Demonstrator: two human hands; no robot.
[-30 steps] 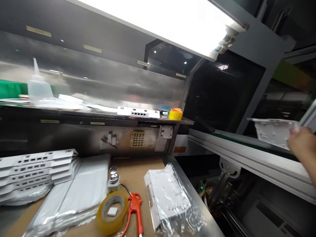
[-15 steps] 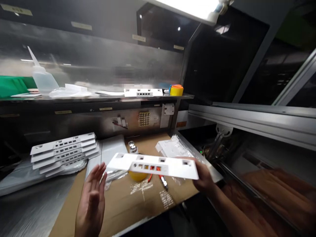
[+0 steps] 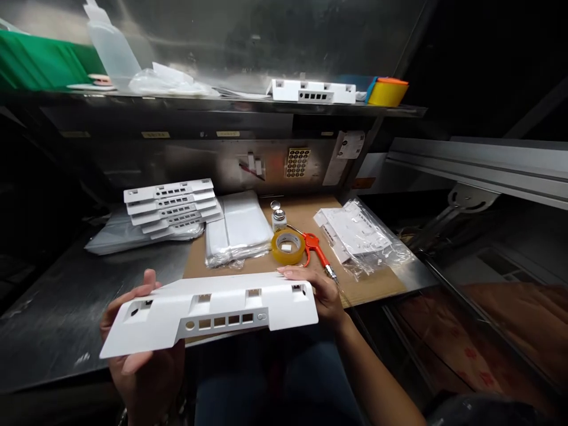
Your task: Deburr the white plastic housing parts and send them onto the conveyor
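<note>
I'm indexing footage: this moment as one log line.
left hand: holding long white panel with square cutouts | right hand: holding panel's other end | red blow gun: on brown cardboard beside yellow tape roll

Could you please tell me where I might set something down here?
Bare metal tabletop lies left of the cardboard, in front of the stacked white panels. A narrow front strip shows before the bagged part. The cardboard's middle is crowded with clear bags, a jar, the tape roll and red air gun, behind the held panel.
</note>
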